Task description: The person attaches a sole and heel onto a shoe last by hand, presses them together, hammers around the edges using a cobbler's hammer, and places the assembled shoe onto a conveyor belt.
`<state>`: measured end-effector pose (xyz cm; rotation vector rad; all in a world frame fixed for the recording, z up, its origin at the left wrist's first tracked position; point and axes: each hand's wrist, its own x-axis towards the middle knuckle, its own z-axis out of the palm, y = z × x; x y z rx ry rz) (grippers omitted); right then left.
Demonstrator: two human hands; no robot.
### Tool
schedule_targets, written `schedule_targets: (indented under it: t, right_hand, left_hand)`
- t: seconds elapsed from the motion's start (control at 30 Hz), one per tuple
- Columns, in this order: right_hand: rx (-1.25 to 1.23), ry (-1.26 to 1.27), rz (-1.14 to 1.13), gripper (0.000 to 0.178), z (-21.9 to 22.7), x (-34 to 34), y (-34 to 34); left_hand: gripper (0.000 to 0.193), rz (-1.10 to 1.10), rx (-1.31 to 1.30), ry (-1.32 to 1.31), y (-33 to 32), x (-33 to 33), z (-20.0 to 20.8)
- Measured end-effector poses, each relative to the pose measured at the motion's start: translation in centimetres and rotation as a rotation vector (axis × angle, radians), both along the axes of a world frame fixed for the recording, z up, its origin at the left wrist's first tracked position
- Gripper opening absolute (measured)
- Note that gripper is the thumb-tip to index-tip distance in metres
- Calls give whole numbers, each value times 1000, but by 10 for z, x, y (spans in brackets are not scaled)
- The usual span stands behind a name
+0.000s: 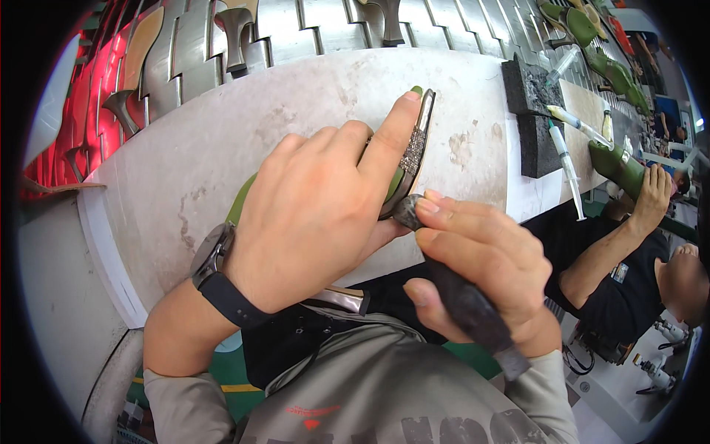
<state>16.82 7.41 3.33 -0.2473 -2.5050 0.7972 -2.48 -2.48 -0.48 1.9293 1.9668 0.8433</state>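
My left hand (314,203), with a black watch on the wrist, is wrapped over a green high-heeled shoe (241,198) lying on its side. Its index finger stretches along the shoe toward the toe. A glittering band (414,150) shows beside that finger, and the metallic heel (342,299) sticks out below the hand. The hand hides most of the shoe. In my right hand (492,248) is a dark, thick-handled tool (466,300) with a rounded end. That end meets the sole's edge near my left fingers; whether it presses there I cannot tell.
A pale, stained worktop (473,96) lies under the shoe. Black foam blocks (538,140) at right hold syringes (566,159). Beyond runs a metal slat conveyor (288,33) carrying several heeled shoe parts (235,37). A co-worker (614,274) at right handles another green shoe (617,169).
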Motion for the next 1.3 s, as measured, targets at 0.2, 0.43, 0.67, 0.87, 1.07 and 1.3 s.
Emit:
schedule_targets:
  t: [0.2, 0.43, 0.67, 0.87, 1.07, 1.3]
  right_hand:
    - [26, 131, -192, 38, -28, 1, -52]
    - [-69, 172, -151, 37, -26, 5, -47]
    - [-59, 172, -140, 39, -38, -4, -66]
    - [-364, 173, -36, 35, -42, -13, -80]
    - [-340, 161, -4, 37, -40, -8, -74]
    - [138, 138, -154, 35, -33, -11, -83]
  left_hand:
    - [108, -31, 4, -16, -3, -1, 2]
    - [105, -206, 99, -171, -17, -29, -12]
    - [48, -92, 18, -223, -23, -29, -7]
    - [48, -111, 102, -179, -25, -30, -10]
    - [47, -94, 73, -210, -29, -34, -14]
    - [46, -86, 112, -202, -26, -29, -9]
